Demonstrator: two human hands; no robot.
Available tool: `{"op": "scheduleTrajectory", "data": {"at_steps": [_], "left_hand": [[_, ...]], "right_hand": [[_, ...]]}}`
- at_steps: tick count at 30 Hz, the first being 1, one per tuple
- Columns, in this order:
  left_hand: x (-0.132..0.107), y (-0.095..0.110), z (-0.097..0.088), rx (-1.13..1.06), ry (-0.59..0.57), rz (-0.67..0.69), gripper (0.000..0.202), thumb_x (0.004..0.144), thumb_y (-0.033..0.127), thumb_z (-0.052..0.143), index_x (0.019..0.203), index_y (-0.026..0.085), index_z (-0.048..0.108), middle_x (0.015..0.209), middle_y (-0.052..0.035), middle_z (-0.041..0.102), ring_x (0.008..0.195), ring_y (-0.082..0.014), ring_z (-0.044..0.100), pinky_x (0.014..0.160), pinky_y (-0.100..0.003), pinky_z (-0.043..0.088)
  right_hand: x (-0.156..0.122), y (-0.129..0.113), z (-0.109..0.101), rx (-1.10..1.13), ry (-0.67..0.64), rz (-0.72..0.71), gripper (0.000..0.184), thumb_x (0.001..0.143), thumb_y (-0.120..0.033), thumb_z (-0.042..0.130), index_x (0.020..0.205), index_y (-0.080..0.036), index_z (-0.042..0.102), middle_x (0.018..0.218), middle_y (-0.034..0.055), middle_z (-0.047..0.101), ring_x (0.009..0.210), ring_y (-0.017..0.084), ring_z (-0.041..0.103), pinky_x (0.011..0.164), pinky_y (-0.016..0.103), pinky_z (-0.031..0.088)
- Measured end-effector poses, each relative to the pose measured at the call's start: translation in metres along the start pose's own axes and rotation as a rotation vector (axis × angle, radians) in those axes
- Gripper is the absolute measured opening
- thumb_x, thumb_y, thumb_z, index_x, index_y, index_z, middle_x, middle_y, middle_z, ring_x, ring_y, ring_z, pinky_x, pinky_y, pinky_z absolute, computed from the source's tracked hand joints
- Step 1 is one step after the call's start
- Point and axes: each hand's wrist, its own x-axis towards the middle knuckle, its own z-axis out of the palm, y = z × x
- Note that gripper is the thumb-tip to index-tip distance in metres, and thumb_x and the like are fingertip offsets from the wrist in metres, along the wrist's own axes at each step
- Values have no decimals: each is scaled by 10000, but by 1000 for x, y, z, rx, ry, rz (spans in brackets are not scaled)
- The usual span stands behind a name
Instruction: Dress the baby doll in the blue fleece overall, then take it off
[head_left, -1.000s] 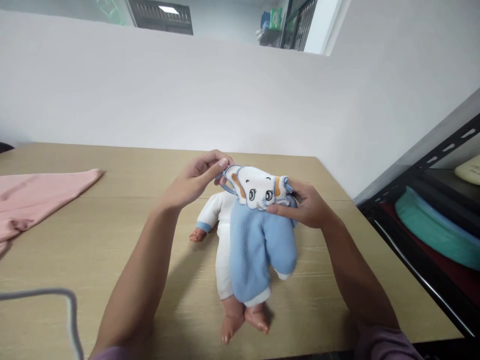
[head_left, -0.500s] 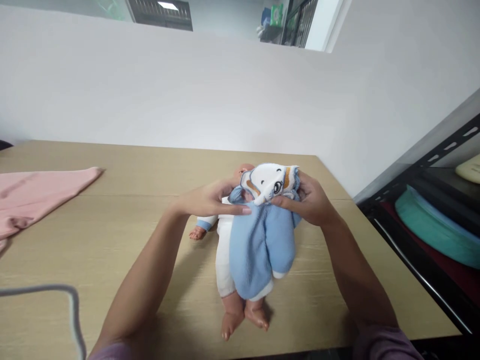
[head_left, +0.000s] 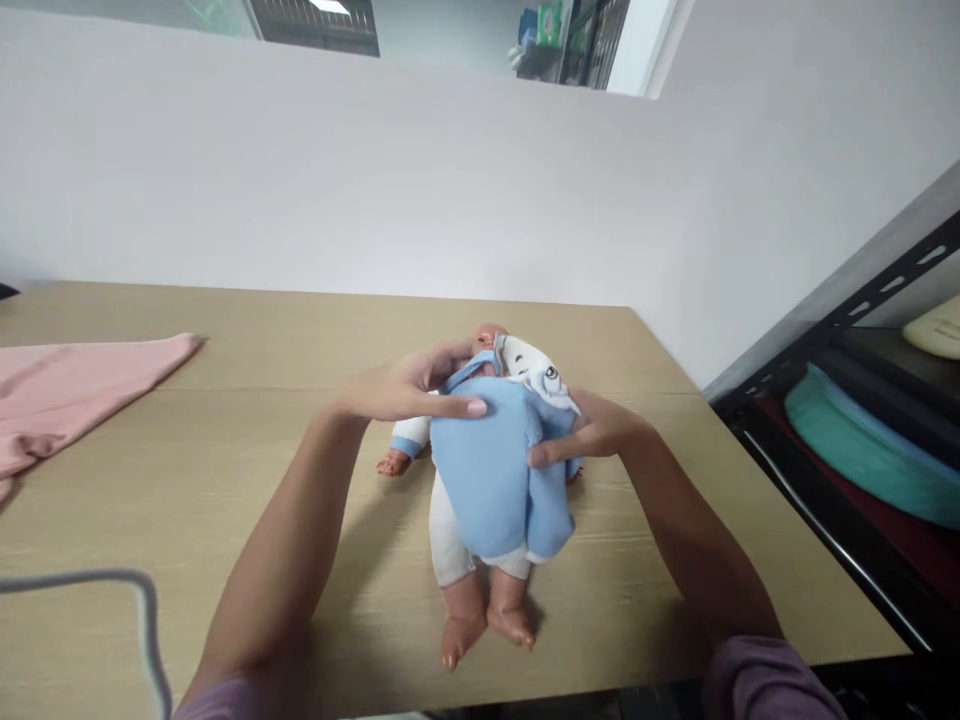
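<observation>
A baby doll (head_left: 457,530) in a white suit lies on its back on the wooden table (head_left: 225,450), bare feet toward me. Over its body I hold small light-blue fleece dungarees (head_left: 487,470) with a white elephant bib (head_left: 536,368). My left hand (head_left: 409,390) grips the garment's upper left edge beside the doll's head. My right hand (head_left: 592,430) pinches its right side, thumb on the blue cloth. Most of the doll's head and torso are hidden behind the garment.
A pink cloth (head_left: 67,390) lies at the table's left edge. A grey cable (head_left: 142,620) loops over the near left corner. To the right stands a black metal shelf (head_left: 847,400) holding a teal cushion (head_left: 870,450). A white wall runs behind the table.
Both hands have lowered the blue dungarees toward the doll and turned them, so the elephant bib now tips away to the right. The doll has not moved.
</observation>
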Motion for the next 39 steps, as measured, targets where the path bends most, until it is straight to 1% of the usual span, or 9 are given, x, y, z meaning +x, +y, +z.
{"op": "scheduleTrajectory", "data": {"at_steps": [4, 10, 15, 18, 23, 26, 31, 34, 39], "left_hand": [[-8, 1, -10, 74, -178, -115, 312, 937, 413, 885, 1079, 171, 751, 897, -13, 680, 806, -168, 653, 666, -229, 535], [-5, 4, -7, 96, 48, -143, 538, 927, 419, 888, 1369, 206, 667, 1108, -37, 746, 970, -194, 708, 829, -267, 597], [-9, -2, -13, 123, -208, -211, 339, 930, 476, 886, 1056, 185, 764, 849, 5, 713, 761, -163, 667, 651, -226, 526], [-8, -8, -10, 15, -216, -69, 306, 977, 476, 842, 966, 178, 774, 884, -26, 749, 823, -184, 700, 739, -252, 583], [1, -6, 4, -55, -95, 58, 335, 1062, 470, 751, 1276, 213, 777, 1147, -67, 810, 1088, -221, 751, 1022, -324, 618], [2, -3, 7, -88, -138, 28, 292, 1047, 477, 774, 1090, 189, 784, 960, -48, 798, 913, -186, 751, 829, -242, 627], [-3, -5, 1, -147, -415, -77, 436, 826, 487, 990, 768, 182, 685, 618, 12, 654, 523, -128, 584, 470, -206, 474], [-4, -6, 2, -126, -314, -18, 404, 887, 477, 944, 790, 180, 688, 659, 4, 666, 573, -133, 612, 516, -204, 517], [-2, -6, 6, -101, -100, -26, 469, 1028, 626, 752, 1107, 164, 772, 916, -54, 778, 849, -203, 742, 795, -281, 660]], "right_hand": [[-1, 3, 4, 11, 62, -53, 799, 879, -574, 928, 1568, -265, 665, 1441, 87, 783, 1354, 338, 723, 1172, 466, 586], [4, 2, 11, -65, 146, -15, 871, 851, -595, 942, 1606, -288, 633, 1567, 87, 715, 1444, 362, 670, 1253, 522, 532], [5, -5, 15, -69, 163, -57, 747, 866, -539, 941, 1520, -269, 701, 1415, 69, 790, 1363, 323, 719, 1214, 473, 573], [5, -10, 15, -100, 83, -30, 723, 858, -523, 948, 1487, -250, 717, 1346, 69, 813, 1276, 299, 752, 1165, 447, 605], [4, -12, 15, -107, -260, 5, 578, 776, -539, 997, 1238, -233, 831, 1192, 27, 862, 1194, 268, 781, 1139, 373, 616], [3, -10, 15, -112, -217, 12, 496, 831, -537, 959, 1210, -245, 833, 1217, 17, 863, 1186, 254, 791, 1147, 366, 611], [3, -1, 10, -42, 45, -10, 624, 835, -554, 959, 1350, -246, 789, 1344, 68, 834, 1373, 303, 729, 1253, 437, 542], [0, 10, 6, -29, 106, -1, 709, 852, -625, 931, 1429, -251, 763, 1477, 91, 782, 1459, 341, 675, 1326, 514, 465], [-5, 26, 6, 89, 117, 80, 801, 846, -675, 919, 1511, -278, 714, 1524, 87, 758, 1425, 336, 705, 1283, 538, 513]]}}
